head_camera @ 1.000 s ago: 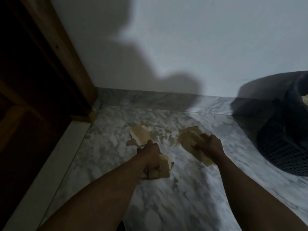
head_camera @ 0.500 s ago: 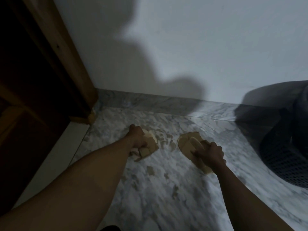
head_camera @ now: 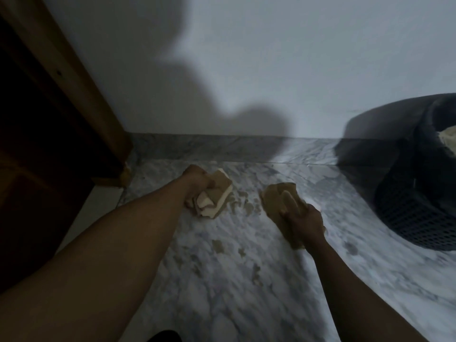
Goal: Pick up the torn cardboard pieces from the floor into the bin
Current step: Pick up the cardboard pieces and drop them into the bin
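My left hand (head_camera: 197, 180) grips a stack of torn brown cardboard pieces (head_camera: 214, 197) low over the marble floor near the skirting. My right hand (head_camera: 304, 222) holds a second bunch of cardboard pieces (head_camera: 277, 196), its fingers curled round them. Small cardboard scraps (head_camera: 218, 245) lie on the floor between and in front of my hands. The dark mesh bin (head_camera: 414, 218) stands at the right edge, with pale cardboard (head_camera: 449, 139) showing inside its rim.
A wooden door frame (head_camera: 81, 95) and dark door fill the left side. A white wall (head_camera: 271, 58) with a marble skirting (head_camera: 222, 148) closes the far side. The marble floor (head_camera: 222, 292) stretches toward me.
My left hand, carrying its cardboard, reached forward and left to another piece near the skirting and gathered it into the stack. My right hand stayed in place holding its bunch.
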